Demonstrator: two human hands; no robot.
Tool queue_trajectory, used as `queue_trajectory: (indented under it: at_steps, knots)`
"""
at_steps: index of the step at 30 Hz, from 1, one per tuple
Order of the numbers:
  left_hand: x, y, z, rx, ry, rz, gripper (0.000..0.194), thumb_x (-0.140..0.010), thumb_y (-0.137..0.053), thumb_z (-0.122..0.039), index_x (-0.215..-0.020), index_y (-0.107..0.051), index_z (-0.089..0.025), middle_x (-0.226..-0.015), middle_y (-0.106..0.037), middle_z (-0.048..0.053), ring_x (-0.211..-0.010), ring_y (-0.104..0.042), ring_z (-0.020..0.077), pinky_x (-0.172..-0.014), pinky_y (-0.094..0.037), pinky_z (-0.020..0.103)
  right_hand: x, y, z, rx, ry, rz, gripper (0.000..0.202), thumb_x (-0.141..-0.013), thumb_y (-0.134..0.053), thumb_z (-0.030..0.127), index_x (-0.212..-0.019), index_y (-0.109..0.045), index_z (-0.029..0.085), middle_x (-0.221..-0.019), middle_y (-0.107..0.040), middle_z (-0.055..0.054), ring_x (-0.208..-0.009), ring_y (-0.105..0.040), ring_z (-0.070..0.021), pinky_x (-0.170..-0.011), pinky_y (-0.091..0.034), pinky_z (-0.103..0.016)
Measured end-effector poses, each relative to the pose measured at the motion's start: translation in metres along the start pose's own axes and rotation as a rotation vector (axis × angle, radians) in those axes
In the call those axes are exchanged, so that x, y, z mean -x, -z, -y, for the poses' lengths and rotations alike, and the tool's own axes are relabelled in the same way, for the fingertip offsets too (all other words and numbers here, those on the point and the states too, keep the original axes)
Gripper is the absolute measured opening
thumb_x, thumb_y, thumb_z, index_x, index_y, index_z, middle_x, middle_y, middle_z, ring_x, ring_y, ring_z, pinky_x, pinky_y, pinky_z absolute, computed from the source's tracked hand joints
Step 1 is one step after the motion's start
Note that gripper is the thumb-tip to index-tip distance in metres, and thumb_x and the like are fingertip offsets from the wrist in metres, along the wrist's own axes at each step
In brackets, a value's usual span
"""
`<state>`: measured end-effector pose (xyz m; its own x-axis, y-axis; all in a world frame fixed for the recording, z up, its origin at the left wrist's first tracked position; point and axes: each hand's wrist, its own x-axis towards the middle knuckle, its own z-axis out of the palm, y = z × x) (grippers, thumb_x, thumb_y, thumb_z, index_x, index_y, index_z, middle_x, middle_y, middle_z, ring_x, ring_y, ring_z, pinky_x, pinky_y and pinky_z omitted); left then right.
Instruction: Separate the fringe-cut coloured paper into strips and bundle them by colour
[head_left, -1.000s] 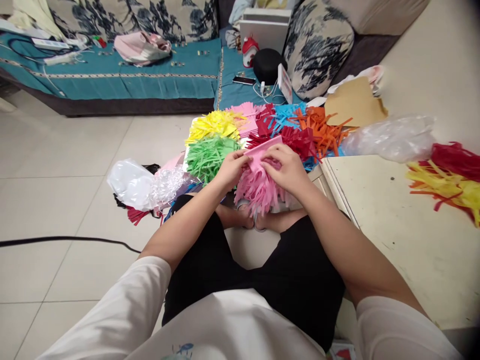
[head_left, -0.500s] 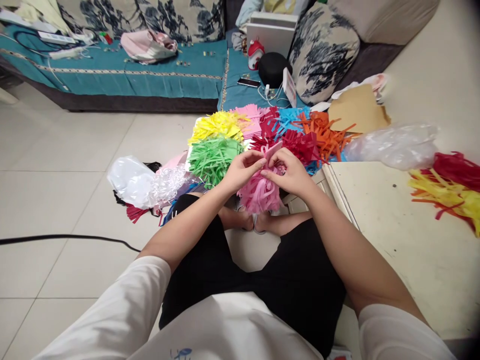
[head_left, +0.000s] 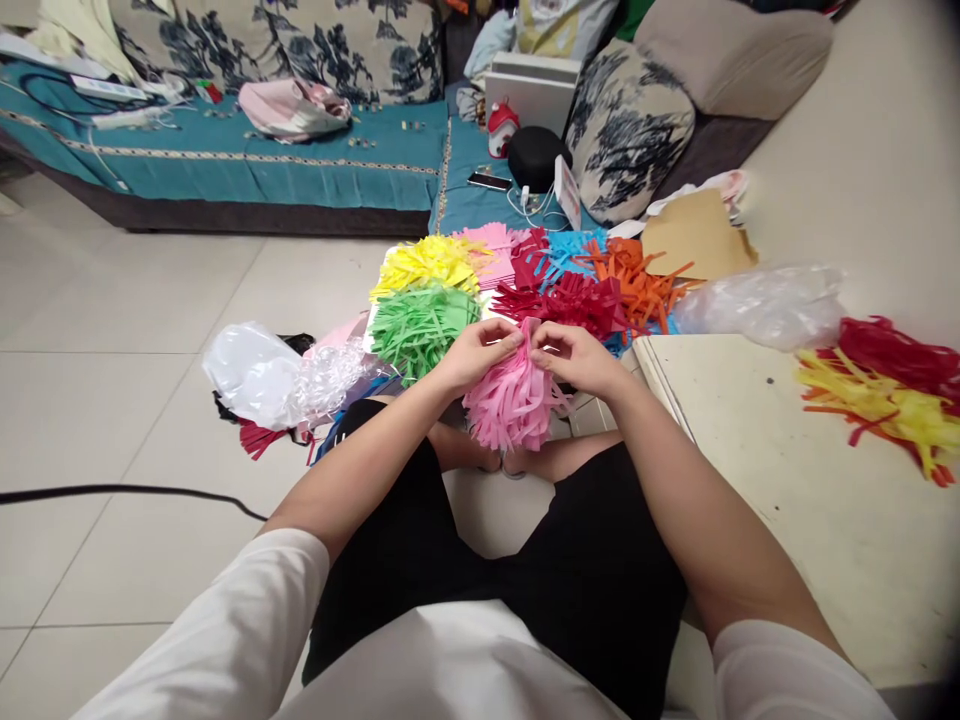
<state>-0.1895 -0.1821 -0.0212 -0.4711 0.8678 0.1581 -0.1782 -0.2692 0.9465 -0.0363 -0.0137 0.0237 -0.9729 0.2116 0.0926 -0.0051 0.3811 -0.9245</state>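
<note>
A bunch of pink fringed paper hangs between my hands, its cut strips spreading downward above my feet. My left hand pinches the gathered top of the bunch from the left. From the right, my right hand grips the same top edge with thumb and curled fingers. Just beyond them lie piles of fringed paper: green, yellow, dark red and orange. Flat pink sheets and blue fringe sit farther back.
A cream tabletop at the right bears yellow fringe and red fringe. Clear plastic lies by brown cardboard. A white plastic bag is at left. The blue-covered sofa stands behind; a black cable crosses the floor.
The pink top that stuck up toward the right is now folded down between my fingers. My hands sit slightly lower in view, and the camera has shifted a little.
</note>
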Motion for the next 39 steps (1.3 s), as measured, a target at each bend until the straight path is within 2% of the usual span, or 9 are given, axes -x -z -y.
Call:
queue_trajectory:
  at_steps: [7,17,22,30,34,39]
  knots:
    - [0.0,-0.002,-0.003,0.041,0.03,-0.005,0.076,-0.068,-0.111,-0.08,-0.085,-0.072,-0.017,-0.073,-0.058,-0.007,-0.072,-0.054,0.0082,-0.074,-0.047,0.024,0.0,0.0,0.002,0.037,-0.007,-0.009,0.051,-0.082,-0.096,0.068,-0.086,-0.07,0.024,-0.089,-0.07,-0.003,-0.085,-0.061,-0.0229,-0.088,-0.054,-0.04]
    - [0.002,-0.002,-0.006,0.03,0.053,0.001,0.078,-0.068,-0.109,-0.083,-0.088,-0.071,-0.018,-0.073,-0.057,-0.006,-0.068,-0.049,0.0083,-0.068,-0.041,0.025,0.001,0.001,0.002,0.064,0.003,-0.008,0.047,-0.088,-0.089,0.066,-0.086,-0.069,0.024,-0.087,-0.067,-0.002,-0.082,-0.057,-0.0212,-0.084,-0.049,-0.038]
    - [0.0,-0.001,-0.002,0.019,0.053,0.002,0.077,-0.068,-0.108,-0.083,-0.089,-0.072,-0.018,-0.077,-0.061,-0.005,-0.07,-0.052,0.0091,-0.071,-0.044,0.026,0.001,0.0,0.004,0.069,0.0,-0.012,0.043,-0.087,-0.089,0.063,-0.086,-0.068,0.024,-0.087,-0.067,-0.002,-0.083,-0.058,-0.0217,-0.084,-0.051,-0.038]
    - [0.001,0.0,0.0,-0.122,0.014,0.001,0.069,-0.077,-0.106,-0.076,-0.093,-0.074,-0.018,-0.091,-0.076,0.001,-0.086,-0.067,0.0152,-0.089,-0.055,0.032,0.004,-0.01,0.006,0.21,0.076,-0.055,0.028,-0.091,-0.081,0.047,-0.086,-0.061,0.027,-0.094,-0.068,-0.004,-0.086,-0.061,-0.0239,-0.087,-0.054,-0.041]
    - [0.002,0.002,0.001,-0.149,0.039,-0.012,0.068,-0.078,-0.106,-0.075,-0.093,-0.073,-0.018,-0.09,-0.076,0.001,-0.085,-0.067,0.0152,-0.088,-0.054,0.031,0.005,-0.015,0.005,0.306,0.143,-0.069,0.023,-0.095,-0.076,0.041,-0.086,-0.06,0.027,-0.096,-0.068,-0.005,-0.091,-0.063,-0.0261,-0.089,-0.053,-0.042]
    - [0.002,0.0,0.002,-0.075,0.056,-0.032,0.074,-0.072,-0.108,-0.079,-0.09,-0.072,-0.017,-0.085,-0.07,-0.002,-0.079,-0.059,0.0114,-0.079,-0.048,0.027,0.004,-0.012,0.003,0.251,0.088,-0.031,0.026,-0.099,-0.073,0.046,-0.087,-0.061,0.027,-0.092,-0.067,-0.004,-0.088,-0.06,-0.0247,-0.086,-0.052,-0.04]
